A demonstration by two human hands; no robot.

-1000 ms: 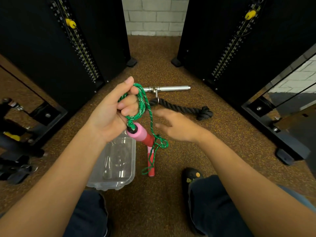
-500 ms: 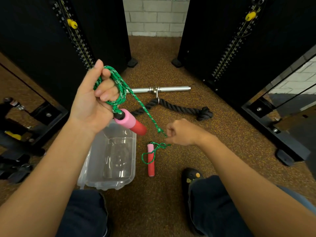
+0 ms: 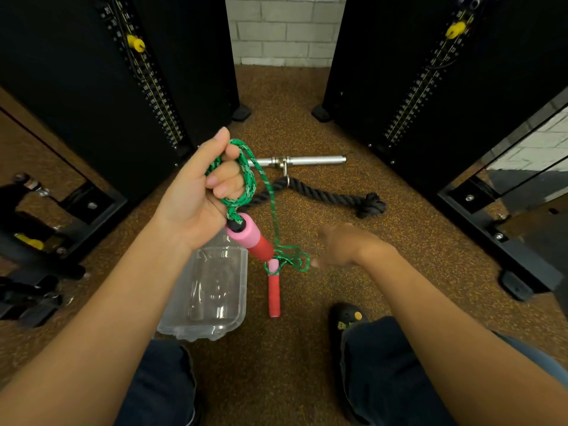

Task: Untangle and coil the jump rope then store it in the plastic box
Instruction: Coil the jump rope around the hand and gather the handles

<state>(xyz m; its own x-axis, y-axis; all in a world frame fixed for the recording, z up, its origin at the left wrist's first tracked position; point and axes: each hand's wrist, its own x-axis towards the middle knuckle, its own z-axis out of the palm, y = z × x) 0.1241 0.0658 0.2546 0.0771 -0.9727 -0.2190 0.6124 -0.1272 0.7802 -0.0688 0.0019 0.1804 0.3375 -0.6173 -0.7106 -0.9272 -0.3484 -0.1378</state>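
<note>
My left hand (image 3: 196, 195) is raised above the floor, shut on several loops of the green jump rope (image 3: 246, 176) wound around its fingers. One pink-and-red handle (image 3: 250, 238) hangs just below that hand. A single strand runs down to a loose tangle of rope (image 3: 292, 259) lying on the floor. The second handle (image 3: 274, 290) lies flat there, beside the clear plastic box (image 3: 199, 333). My right hand (image 3: 347, 245) is blurred, with its fingers stretched out toward the tangle. I cannot tell whether its fingertips touch the rope.
A silver bar (image 3: 301, 161) and a thick black knotted rope (image 3: 322, 195) lie on the brown floor ahead. Black weight-stack towers (image 3: 92, 103) (image 3: 430, 87) stand left and right. My shoe (image 3: 347, 318) and both knees are near the bottom edge.
My left hand came down and to the right with the coils. My right hand let go of the pinched strand, opened, and shifted right, down toward the floor tangle.
</note>
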